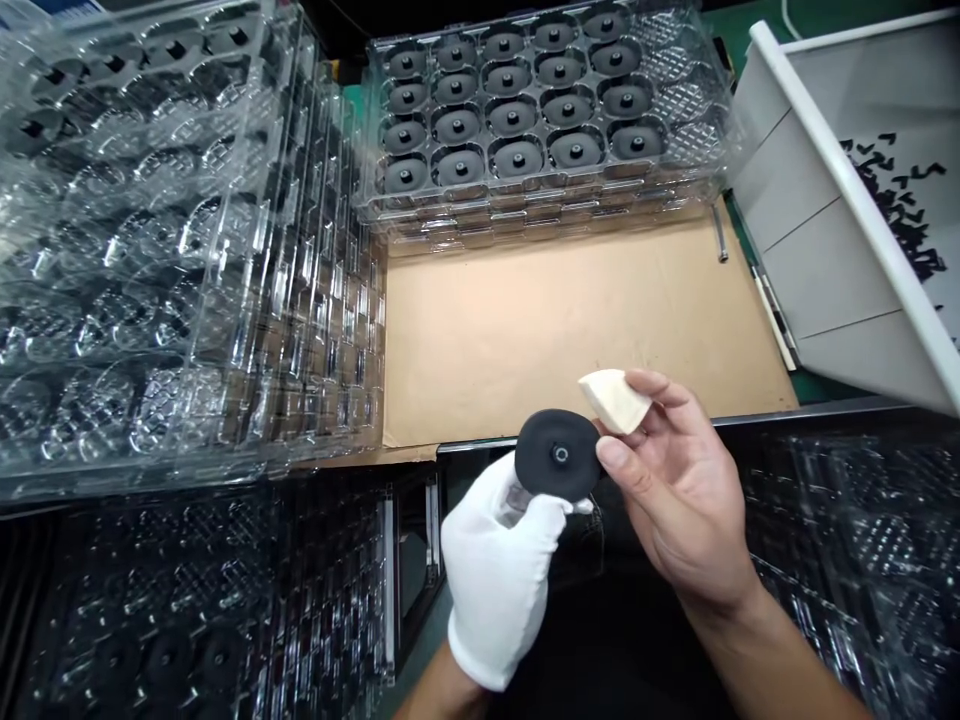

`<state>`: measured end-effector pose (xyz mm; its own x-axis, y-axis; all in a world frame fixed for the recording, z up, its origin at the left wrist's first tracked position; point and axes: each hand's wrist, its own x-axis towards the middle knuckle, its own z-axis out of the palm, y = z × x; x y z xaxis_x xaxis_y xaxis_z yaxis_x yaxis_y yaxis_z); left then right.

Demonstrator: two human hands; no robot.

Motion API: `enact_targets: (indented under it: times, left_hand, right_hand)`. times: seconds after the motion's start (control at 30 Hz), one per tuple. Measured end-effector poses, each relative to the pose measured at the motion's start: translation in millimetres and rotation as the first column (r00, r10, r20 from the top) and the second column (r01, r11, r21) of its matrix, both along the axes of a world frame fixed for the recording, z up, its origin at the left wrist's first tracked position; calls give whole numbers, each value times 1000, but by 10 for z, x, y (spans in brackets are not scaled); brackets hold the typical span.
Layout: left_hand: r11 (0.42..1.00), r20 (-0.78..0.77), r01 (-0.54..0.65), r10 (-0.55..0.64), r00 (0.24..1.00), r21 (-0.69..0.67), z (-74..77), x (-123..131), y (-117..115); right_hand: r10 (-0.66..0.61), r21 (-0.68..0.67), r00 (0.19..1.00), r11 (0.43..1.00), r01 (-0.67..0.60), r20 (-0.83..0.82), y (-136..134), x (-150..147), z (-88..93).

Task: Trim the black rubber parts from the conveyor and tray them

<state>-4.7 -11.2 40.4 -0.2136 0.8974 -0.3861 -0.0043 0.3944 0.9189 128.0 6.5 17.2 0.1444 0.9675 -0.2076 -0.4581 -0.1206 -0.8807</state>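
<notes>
In a white glove, my left hand (499,560) grips a black rounded disc (547,470) by its lower edge. The disc's face, with a small raised hub at its centre, is turned up toward me. My bare right hand (686,490) pinches a cream-coloured wedge, perhaps sponge (615,398), between its fingers, just above and right of the disc. The right thumb comes close to the disc's right edge; whether it touches I cannot tell. Both hands are over the near edge of a cardboard sheet (555,320).
Clear plastic trays (525,205) holding rows of similar black discs stand at the back. A taller stack of clear trays (300,300) rises on the left. At right, a grey bin (817,200) holds small black pieces (900,215). A metal rod (720,235) lies beside it.
</notes>
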Motion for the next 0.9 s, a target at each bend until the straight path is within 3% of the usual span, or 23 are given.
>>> enact_targets:
  times: [0.57,0.9]
  left_hand:
    - [999,177,49,-49,983,8,68,-80,-66]
    - [996,102,80,-84,991,48,91,-113,-28]
  right_hand:
    - [60,-86,998,995,-57,30,-189,113,122]
    - [85,-100,992,992,-76,93,-226,131,156]
